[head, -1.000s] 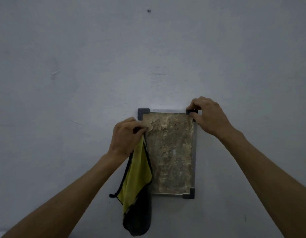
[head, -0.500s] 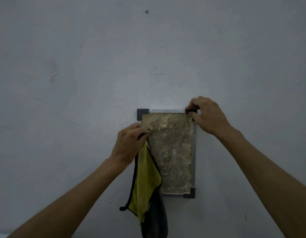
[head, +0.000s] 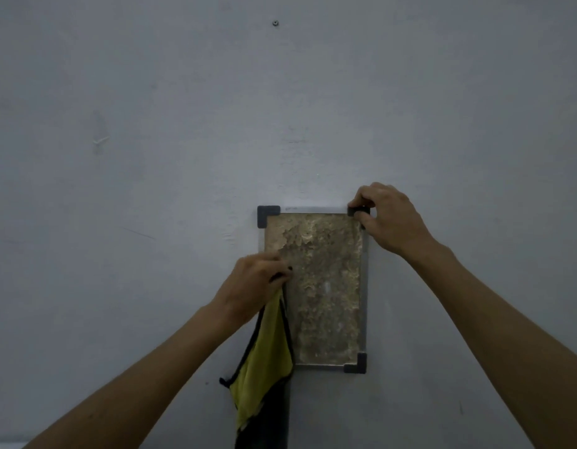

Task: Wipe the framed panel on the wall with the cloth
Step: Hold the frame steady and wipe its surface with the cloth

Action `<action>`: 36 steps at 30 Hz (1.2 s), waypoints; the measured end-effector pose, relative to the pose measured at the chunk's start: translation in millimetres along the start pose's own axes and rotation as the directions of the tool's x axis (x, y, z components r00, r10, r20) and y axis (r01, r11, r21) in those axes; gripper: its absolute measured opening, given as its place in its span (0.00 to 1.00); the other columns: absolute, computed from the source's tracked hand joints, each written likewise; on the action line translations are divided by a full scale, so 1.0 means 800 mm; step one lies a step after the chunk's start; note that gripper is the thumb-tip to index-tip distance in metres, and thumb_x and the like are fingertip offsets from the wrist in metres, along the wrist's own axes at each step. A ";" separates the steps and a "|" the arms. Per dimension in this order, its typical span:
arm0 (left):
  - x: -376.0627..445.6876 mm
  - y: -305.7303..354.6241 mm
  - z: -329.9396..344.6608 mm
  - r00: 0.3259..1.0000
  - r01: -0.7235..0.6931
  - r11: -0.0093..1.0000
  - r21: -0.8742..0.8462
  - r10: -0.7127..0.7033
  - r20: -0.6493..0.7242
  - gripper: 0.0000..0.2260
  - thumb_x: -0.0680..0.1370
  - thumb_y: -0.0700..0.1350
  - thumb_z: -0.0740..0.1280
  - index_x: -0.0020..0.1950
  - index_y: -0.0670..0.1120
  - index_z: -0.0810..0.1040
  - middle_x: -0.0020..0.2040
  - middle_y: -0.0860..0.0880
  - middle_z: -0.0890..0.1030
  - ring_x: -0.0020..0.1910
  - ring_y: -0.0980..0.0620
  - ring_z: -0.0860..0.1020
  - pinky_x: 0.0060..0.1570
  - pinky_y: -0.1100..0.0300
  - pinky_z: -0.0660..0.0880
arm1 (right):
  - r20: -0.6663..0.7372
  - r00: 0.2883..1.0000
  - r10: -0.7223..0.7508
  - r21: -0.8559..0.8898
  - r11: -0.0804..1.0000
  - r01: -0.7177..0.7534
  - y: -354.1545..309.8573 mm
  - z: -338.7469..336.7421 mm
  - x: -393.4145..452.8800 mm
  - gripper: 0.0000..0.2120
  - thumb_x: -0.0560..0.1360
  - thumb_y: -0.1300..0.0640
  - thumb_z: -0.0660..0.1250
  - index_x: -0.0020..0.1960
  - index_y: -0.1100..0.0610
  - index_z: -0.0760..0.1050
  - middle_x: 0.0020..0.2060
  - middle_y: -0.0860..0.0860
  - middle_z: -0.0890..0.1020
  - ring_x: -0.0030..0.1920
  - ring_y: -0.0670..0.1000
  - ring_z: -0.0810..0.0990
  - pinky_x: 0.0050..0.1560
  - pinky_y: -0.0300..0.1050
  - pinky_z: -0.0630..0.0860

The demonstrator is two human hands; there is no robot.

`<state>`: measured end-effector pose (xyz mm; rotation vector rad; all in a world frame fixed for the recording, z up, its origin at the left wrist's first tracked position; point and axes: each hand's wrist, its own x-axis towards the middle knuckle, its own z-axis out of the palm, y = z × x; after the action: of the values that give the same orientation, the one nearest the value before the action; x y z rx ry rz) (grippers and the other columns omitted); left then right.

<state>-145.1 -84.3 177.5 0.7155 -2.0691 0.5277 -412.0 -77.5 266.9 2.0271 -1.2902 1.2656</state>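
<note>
A framed panel [head: 322, 286] with a mottled brown face, silver frame and dark corner caps hangs upright on the wall. My left hand [head: 251, 286] grips a yellow cloth with dark edging [head: 264, 361] against the panel's left edge, about a third of the way down. The cloth hangs below the hand and hides the panel's lower left corner. My right hand [head: 389, 218] pinches the panel's upper right corner cap between thumb and fingers.
The wall [head: 151, 157] is plain grey-white around the panel. A small screw or nail head [head: 275, 23] sticks out high above the panel. Faint scuff marks show at the left.
My left hand with the cloth has slid down the panel's left edge from near the top left corner. The right hand has stayed on the upper right corner.
</note>
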 end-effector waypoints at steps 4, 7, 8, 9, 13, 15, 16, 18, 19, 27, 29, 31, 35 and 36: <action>0.005 0.001 -0.004 0.999 -0.027 0.999 0.026 0.026 0.042 0.04 0.77 0.38 0.73 0.49 0.43 0.87 0.45 0.47 0.85 0.41 0.53 0.82 0.45 0.57 0.83 | 0.004 1.000 0.006 -0.006 1.000 -0.006 -0.002 0.000 0.000 0.05 0.76 0.62 0.68 0.48 0.52 0.78 0.47 0.48 0.79 0.51 0.51 0.75 0.52 0.55 0.78; 0.023 -0.005 -0.011 0.976 0.088 0.996 -0.015 -0.090 -0.198 0.04 0.75 0.39 0.75 0.49 0.43 0.87 0.44 0.48 0.85 0.40 0.53 0.81 0.43 0.59 0.81 | 0.006 1.000 0.008 -0.006 1.000 -0.008 -0.004 0.001 -0.001 0.04 0.76 0.61 0.68 0.48 0.53 0.78 0.47 0.47 0.78 0.51 0.51 0.75 0.52 0.55 0.78; 0.026 -0.006 -0.010 0.962 0.115 0.993 -0.023 -0.117 -0.246 0.04 0.75 0.39 0.75 0.49 0.43 0.87 0.44 0.48 0.85 0.40 0.53 0.82 0.43 0.59 0.81 | 0.006 1.000 0.007 -0.010 1.000 -0.007 -0.003 0.000 -0.001 0.04 0.76 0.61 0.68 0.49 0.53 0.78 0.47 0.47 0.78 0.51 0.51 0.75 0.51 0.54 0.78; 0.026 -0.006 -0.008 0.958 0.122 0.992 -0.029 -0.125 -0.258 0.04 0.75 0.39 0.75 0.49 0.43 0.87 0.45 0.48 0.85 0.40 0.52 0.82 0.44 0.59 0.81 | 0.006 1.000 0.005 -0.014 1.000 -0.005 -0.003 0.001 0.000 0.05 0.76 0.61 0.68 0.49 0.53 0.78 0.47 0.47 0.78 0.51 0.51 0.75 0.51 0.54 0.77; -0.002 0.009 0.009 0.999 -0.018 1.000 0.005 0.018 0.029 0.04 0.77 0.38 0.72 0.49 0.42 0.87 0.46 0.47 0.84 0.41 0.51 0.82 0.45 0.54 0.83 | 0.001 1.000 0.007 -0.011 1.000 -0.007 -0.001 0.001 0.000 0.04 0.76 0.61 0.68 0.49 0.53 0.78 0.47 0.47 0.78 0.52 0.51 0.75 0.52 0.55 0.78; -0.010 0.011 0.013 0.986 -0.069 0.996 0.054 0.060 0.153 0.06 0.80 0.39 0.69 0.50 0.43 0.86 0.48 0.47 0.84 0.42 0.50 0.83 0.45 0.53 0.83 | 0.000 1.000 0.008 -0.007 1.000 -0.008 -0.001 0.001 -0.001 0.05 0.76 0.61 0.68 0.49 0.52 0.78 0.47 0.47 0.78 0.52 0.51 0.75 0.52 0.56 0.78; -0.007 0.010 0.012 0.990 -0.067 0.996 0.059 0.058 0.129 0.06 0.80 0.40 0.69 0.50 0.43 0.86 0.48 0.46 0.84 0.42 0.50 0.83 0.45 0.53 0.83 | 0.001 1.000 0.009 -0.006 1.000 -0.009 -0.002 0.001 -0.001 0.05 0.76 0.61 0.68 0.49 0.52 0.78 0.47 0.46 0.78 0.52 0.51 0.75 0.52 0.56 0.78; 0.007 0.006 0.008 0.999 -0.008 0.999 0.039 0.009 -0.031 0.04 0.78 0.38 0.71 0.49 0.42 0.86 0.45 0.46 0.84 0.40 0.51 0.82 0.42 0.55 0.83 | 0.000 1.000 0.012 0.000 1.000 -0.012 -0.002 0.001 -0.001 0.05 0.76 0.61 0.68 0.48 0.51 0.78 0.47 0.46 0.78 0.52 0.51 0.75 0.52 0.56 0.78; 0.014 0.005 0.006 0.991 0.032 0.999 0.025 -0.029 -0.133 0.03 0.77 0.38 0.73 0.48 0.42 0.86 0.44 0.47 0.84 0.38 0.51 0.81 0.41 0.57 0.82 | 0.001 1.000 0.011 0.001 1.000 -0.011 -0.002 0.001 -0.001 0.05 0.76 0.61 0.68 0.48 0.51 0.78 0.47 0.46 0.77 0.52 0.51 0.75 0.52 0.56 0.78; 0.006 0.016 0.021 0.995 -0.083 0.995 0.048 0.080 0.058 0.04 0.78 0.38 0.71 0.46 0.42 0.86 0.44 0.47 0.83 0.38 0.52 0.81 0.39 0.55 0.82 | -0.019 1.000 -0.002 0.004 1.000 0.002 0.000 0.004 -0.001 0.04 0.76 0.61 0.68 0.49 0.53 0.78 0.47 0.48 0.78 0.52 0.51 0.75 0.52 0.54 0.77; 0.014 0.013 0.014 0.997 -0.082 0.995 0.056 0.081 0.019 0.04 0.78 0.38 0.71 0.46 0.42 0.86 0.43 0.46 0.83 0.37 0.51 0.81 0.39 0.55 0.82 | -0.019 1.000 -0.004 0.006 1.000 0.004 0.000 0.004 -0.001 0.05 0.76 0.61 0.68 0.49 0.53 0.78 0.47 0.48 0.79 0.52 0.51 0.75 0.52 0.54 0.77; 0.030 0.010 0.008 0.991 -0.008 0.999 0.035 0.013 -0.136 0.03 0.76 0.37 0.73 0.47 0.41 0.87 0.42 0.46 0.84 0.36 0.50 0.81 0.38 0.58 0.81 | -0.018 1.000 -0.004 0.004 1.000 0.004 0.000 0.003 -0.001 0.05 0.76 0.61 0.68 0.48 0.52 0.77 0.47 0.47 0.78 0.52 0.51 0.75 0.52 0.54 0.77; 0.036 0.011 0.011 0.973 0.054 0.998 -0.011 -0.055 -0.225 0.04 0.75 0.38 0.75 0.48 0.42 0.87 0.43 0.47 0.84 0.38 0.52 0.81 0.41 0.61 0.80 | -0.015 1.000 -0.004 0.006 1.000 0.004 0.001 0.004 0.000 0.04 0.76 0.61 0.68 0.49 0.53 0.78 0.48 0.48 0.79 0.52 0.51 0.75 0.52 0.55 0.77; 0.029 0.014 0.015 0.989 0.011 1.000 -0.013 -0.013 -0.148 0.03 0.76 0.38 0.74 0.48 0.42 0.87 0.44 0.47 0.85 0.39 0.52 0.82 0.42 0.58 0.82 | -0.015 1.000 -0.006 0.003 1.000 0.006 0.002 0.004 -0.001 0.04 0.76 0.61 0.68 0.49 0.53 0.78 0.48 0.48 0.79 0.52 0.51 0.75 0.52 0.55 0.78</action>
<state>-170.2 -90.1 189.0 0.6614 -1.9275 0.5450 -411.6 -80.1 264.9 2.0180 -1.2757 1.2789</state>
